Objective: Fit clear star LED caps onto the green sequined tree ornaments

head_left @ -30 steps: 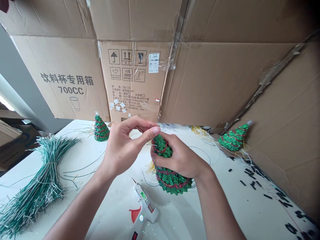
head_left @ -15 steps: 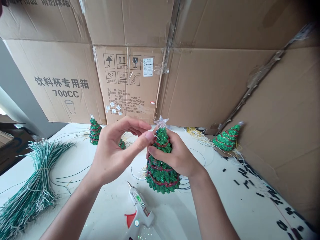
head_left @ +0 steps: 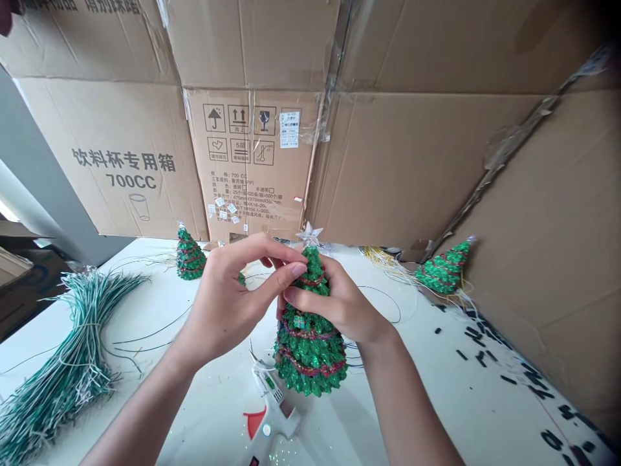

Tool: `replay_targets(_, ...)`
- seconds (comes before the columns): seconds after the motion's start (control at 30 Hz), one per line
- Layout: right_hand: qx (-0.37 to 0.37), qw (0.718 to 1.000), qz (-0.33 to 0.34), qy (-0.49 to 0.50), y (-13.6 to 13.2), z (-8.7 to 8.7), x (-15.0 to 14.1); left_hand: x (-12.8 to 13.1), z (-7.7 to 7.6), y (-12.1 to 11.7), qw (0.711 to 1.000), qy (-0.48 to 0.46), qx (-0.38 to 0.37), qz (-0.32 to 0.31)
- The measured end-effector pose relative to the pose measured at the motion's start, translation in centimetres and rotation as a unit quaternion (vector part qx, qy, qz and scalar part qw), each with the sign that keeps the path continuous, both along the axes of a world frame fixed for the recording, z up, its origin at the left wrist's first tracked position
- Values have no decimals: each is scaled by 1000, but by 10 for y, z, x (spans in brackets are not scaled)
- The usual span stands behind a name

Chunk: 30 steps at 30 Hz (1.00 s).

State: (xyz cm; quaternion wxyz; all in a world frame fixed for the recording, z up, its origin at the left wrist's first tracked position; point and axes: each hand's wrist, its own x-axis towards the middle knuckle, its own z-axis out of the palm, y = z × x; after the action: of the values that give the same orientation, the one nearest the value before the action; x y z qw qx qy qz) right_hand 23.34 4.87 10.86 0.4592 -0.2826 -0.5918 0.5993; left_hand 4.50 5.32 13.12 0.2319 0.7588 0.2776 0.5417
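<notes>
A small glittery green Christmas tree (head_left: 310, 356) with red garlands and a clear star (head_left: 309, 234) on top stands upright at the table's centre. My right hand (head_left: 334, 301) is wrapped round its upper half. My left hand (head_left: 237, 294) reaches in from the left, its thumb and forefinger pinched against the tree just under the top. What they pinch is too small to make out. A white glue gun (head_left: 270, 408) lies on the table right in front of the tree.
A thick bundle of green and white wires (head_left: 63, 369) lies at the left. A second small tree (head_left: 188, 254) stands at the back left, another (head_left: 444, 268) leans at the right. Cardboard boxes (head_left: 388, 149) wall the back and right. Black bits (head_left: 490, 362) dot the table.
The tree went from tilted toward me to upright, and its star top came into view. My hands moved slightly left with it, the left pinch staying near the top.
</notes>
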Motion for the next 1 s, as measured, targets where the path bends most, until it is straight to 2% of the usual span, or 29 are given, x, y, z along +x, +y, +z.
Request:
replay_targets(0.13,2,998,-6,60,2,2,-1,3,2,1,1000,-11,2,4)
replay_targets(0.27,-8,981,-129,146,8,7,4,1,6,-4,999,-24,-1,26)
replay_targets(0.37,-43,948,-219,226,15,9,11,-1,8,-8,999,-5,-4,40)
replay_targets(0.47,-65,921,-268,274,20,9,19,-1,8,-8,998,30,2,49)
replay_targets(0.63,-47,896,-290,332,23,10,27,-1,3,-1,992,109,19,57)
replay_targets(0.83,-31,876,-308,369,23,9,34,-4,-5,8,959,279,40,5)
replay_targets(1.0,-33,878,-289,380,22,8,36,1,-11,11,956,291,27,-4)
